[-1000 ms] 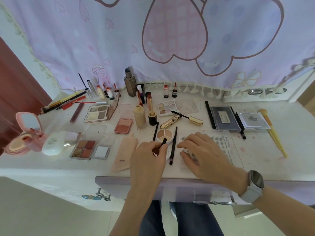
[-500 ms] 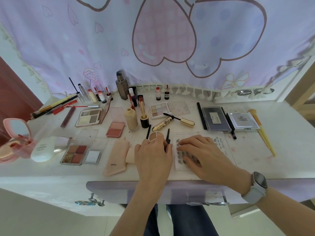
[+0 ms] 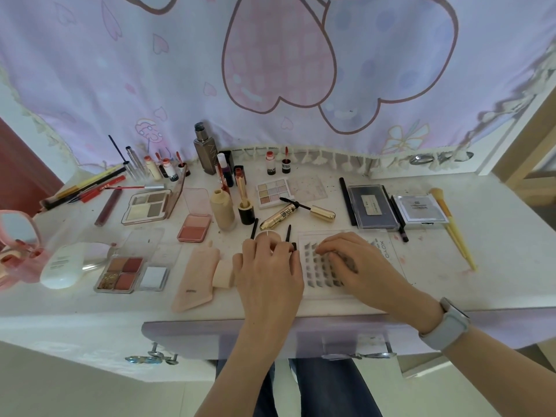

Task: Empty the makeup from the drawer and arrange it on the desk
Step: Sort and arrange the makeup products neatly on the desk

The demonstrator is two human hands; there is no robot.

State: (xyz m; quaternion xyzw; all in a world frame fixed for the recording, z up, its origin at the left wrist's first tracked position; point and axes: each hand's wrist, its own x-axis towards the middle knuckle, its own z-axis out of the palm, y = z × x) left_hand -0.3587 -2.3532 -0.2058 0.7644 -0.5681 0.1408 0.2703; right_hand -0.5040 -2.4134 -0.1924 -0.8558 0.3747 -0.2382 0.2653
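Now both hands (image 3: 304, 266) rest on desk (image 3: 496, 251) makeup.

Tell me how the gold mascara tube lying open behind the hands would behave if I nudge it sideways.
The gold mascara tube lies on its side and looks round, so it would probably roll. Its wand lies apart from it, so the two would likely move separately. The glossy finish suggests it may be slippery to pinch.

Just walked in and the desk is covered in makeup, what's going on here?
A person is laying makeup out on a white desk. The left hand covers a small round compact; whether it grips it is unclear. The right hand rests its fingers on a false-lash tray. Palettes, lip tubes, an open mascara and a yellow brush lie spread around them.
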